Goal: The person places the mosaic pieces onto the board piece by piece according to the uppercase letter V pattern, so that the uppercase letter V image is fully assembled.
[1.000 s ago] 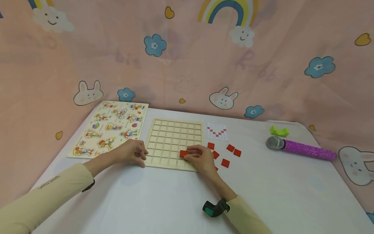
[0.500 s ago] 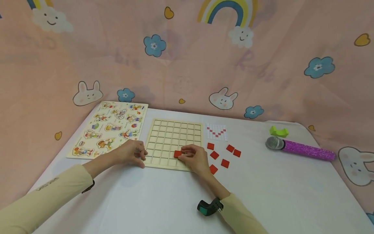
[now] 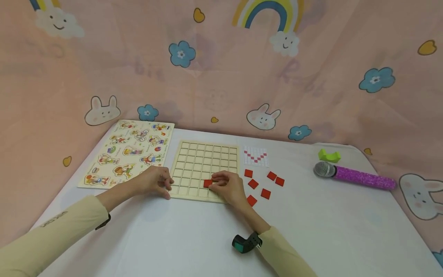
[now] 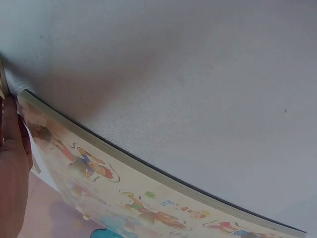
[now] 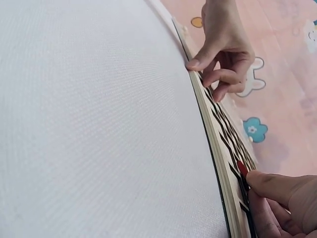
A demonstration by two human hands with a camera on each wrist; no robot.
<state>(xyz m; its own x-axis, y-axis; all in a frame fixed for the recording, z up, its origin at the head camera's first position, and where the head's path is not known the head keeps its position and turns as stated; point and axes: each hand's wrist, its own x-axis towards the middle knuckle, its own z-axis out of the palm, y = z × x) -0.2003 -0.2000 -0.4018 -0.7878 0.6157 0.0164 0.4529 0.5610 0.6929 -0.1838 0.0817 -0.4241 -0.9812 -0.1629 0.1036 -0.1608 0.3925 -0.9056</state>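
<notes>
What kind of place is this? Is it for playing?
Probably a children's play corner: there's a pink backdrop with cartoon bunnies, a colourful picture board, and a grid board with loose red squares beside it.

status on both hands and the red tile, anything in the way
Right hand pinching red tile over near rows of grid board. Left hand holding board's near left corner. Nothing visible blocking.

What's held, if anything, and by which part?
Right hand pinches a red tile by its right side; left hand touches a corner of the grid board, grip unclear.
</notes>
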